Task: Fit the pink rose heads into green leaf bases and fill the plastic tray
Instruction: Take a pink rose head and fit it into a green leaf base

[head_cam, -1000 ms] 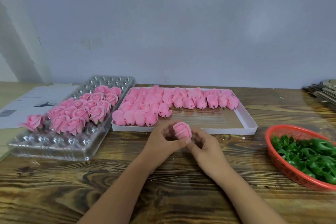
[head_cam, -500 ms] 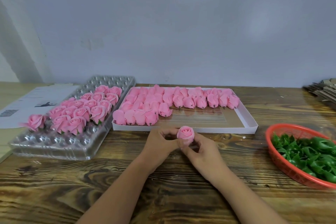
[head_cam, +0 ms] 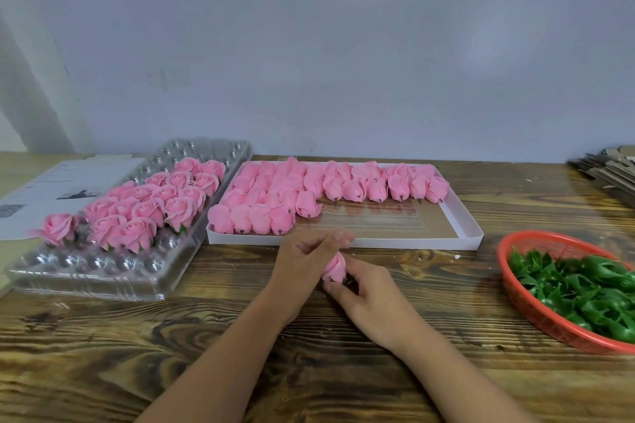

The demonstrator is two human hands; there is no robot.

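Observation:
Both hands meet over the wooden table in front of the white box. My left hand and my right hand together hold one pink rose head between their fingers; its underside is hidden by the fingers. The clear plastic tray at the left holds several finished roses in its middle rows, with bare cups at front and back. The white box holds several loose rose heads. A red basket at the right holds green leaf bases.
Printed papers lie at the far left behind the tray. A stack of flat cardboard pieces sits at the back right. A grey wall runs along the table's far edge.
The rose head has come down closer to the table and tipped sideways between my hands. My left fingers now reach over its top. Trays and basket have not moved.

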